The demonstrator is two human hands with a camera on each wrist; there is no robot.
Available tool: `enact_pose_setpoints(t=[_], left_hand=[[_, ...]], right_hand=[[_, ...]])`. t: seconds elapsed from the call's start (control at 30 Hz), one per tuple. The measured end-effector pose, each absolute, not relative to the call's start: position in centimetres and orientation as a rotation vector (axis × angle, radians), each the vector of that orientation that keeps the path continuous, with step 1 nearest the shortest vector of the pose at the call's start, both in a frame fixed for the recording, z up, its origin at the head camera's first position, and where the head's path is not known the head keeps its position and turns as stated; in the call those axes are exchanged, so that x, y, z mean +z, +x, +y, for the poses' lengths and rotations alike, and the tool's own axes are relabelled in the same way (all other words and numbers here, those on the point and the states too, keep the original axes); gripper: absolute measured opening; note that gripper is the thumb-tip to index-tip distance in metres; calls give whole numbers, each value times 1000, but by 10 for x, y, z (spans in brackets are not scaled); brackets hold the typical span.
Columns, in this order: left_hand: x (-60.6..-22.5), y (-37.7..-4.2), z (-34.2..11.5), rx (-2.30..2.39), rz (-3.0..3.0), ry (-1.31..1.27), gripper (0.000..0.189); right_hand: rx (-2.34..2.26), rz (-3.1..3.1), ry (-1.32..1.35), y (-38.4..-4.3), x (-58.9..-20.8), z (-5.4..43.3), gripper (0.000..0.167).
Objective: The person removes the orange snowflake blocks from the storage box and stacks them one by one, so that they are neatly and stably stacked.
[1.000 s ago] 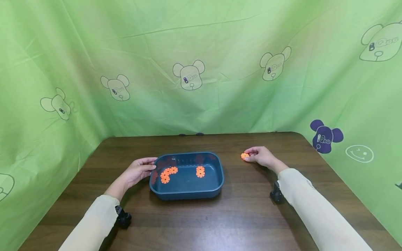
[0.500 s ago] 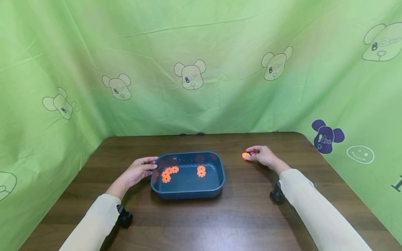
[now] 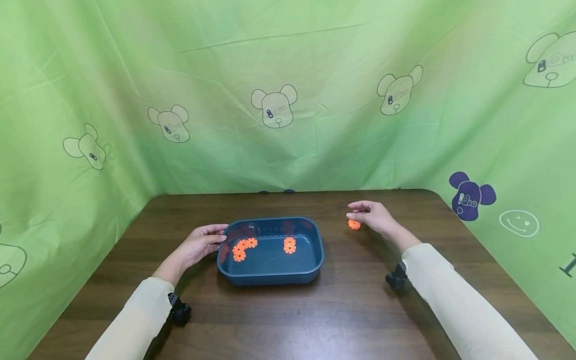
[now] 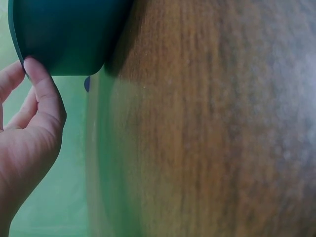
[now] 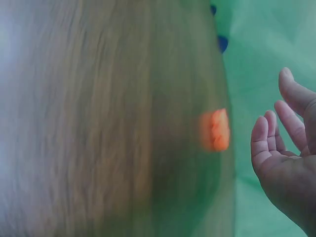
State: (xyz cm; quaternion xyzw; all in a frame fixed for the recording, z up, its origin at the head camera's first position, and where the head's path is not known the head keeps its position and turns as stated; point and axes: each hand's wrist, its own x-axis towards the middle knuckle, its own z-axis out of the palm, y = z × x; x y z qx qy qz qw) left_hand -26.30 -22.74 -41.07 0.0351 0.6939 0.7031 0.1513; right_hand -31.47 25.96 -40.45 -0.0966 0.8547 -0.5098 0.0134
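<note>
My left hand (image 3: pixel 201 245) pinches the left rim of a dark blue rectangular basin (image 3: pixel 270 276), thumb against its outside in the left wrist view. Inside lie several orange flower-shaped discs (image 3: pixel 239 255) in a curved group at the left. Another small cluster of orange discs (image 3: pixel 290 245) sits toward the right. Beyond the basin's right side, my right hand (image 3: pixel 373 216) hovers with loosely bent fingers over an orange flower-shaped piece (image 3: pixel 354 224) on the table. In the right wrist view a gap shows between the fingers and this orange piece (image 5: pixel 220 130), and nothing is held.
The brown wooden table (image 3: pixel 288 325) has its far edge close to a green curtain (image 3: pixel 315 150) printed with bear heads. The curtain also hangs along both sides. A black camera (image 3: pixel 180 309) is on the left wrist, and a similar camera (image 3: pixel 397 276) on the right.
My right hand has let go of the orange flower-shaped piece and risen slightly, leaving it on the table. The left hand still holds the basin's rim. The head view has shifted slightly.
</note>
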Motion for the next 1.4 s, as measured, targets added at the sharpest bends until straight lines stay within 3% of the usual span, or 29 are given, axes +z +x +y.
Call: enact_pose_setpoints(t=[0.47, 1.4], left_hand=[[-411, -263, -227, 2014, 2000, 75, 51], [-412, -264, -227, 2014, 2004, 89, 51]], right_hand=[[-1748, 2465, -428, -294, -377, 213, 45], [-1563, 2317, -622, -280, -375, 123, 40]])
